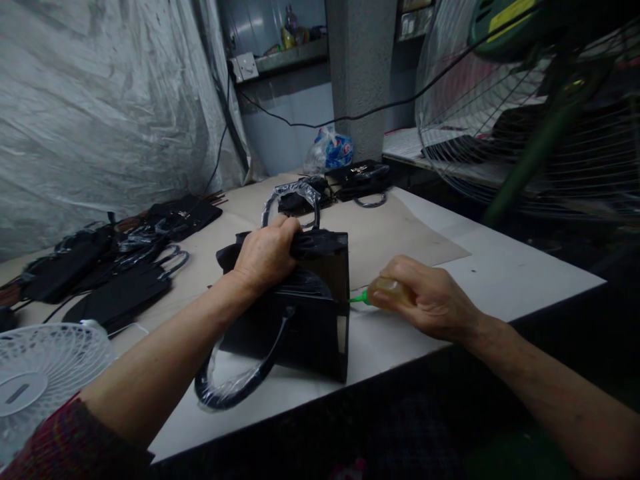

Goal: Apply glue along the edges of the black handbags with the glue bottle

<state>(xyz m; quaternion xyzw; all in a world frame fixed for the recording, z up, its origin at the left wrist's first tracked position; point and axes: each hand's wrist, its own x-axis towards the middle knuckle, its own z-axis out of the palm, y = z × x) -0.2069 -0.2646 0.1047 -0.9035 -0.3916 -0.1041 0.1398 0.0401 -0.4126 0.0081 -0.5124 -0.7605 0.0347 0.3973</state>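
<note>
A black handbag [310,320] stands near the front edge of the white table [500,267], its plastic-wrapped handle [235,387] hanging over the near side. My left hand [265,257] is closed over the bag's top edge, pressing it down. To the right, my right hand [430,300] is wrapped round a small amber glue bottle [387,291]. The bottle's green nozzle [357,299] touches the bag's right side edge.
Several black bag parts [120,267] lie at the left along a plastic sheet wall. More black bags [350,180] sit at the table's far end beside a plastic bag [330,150]. A small white fan [40,373] is at bottom left, a large wire fan [530,113] at right.
</note>
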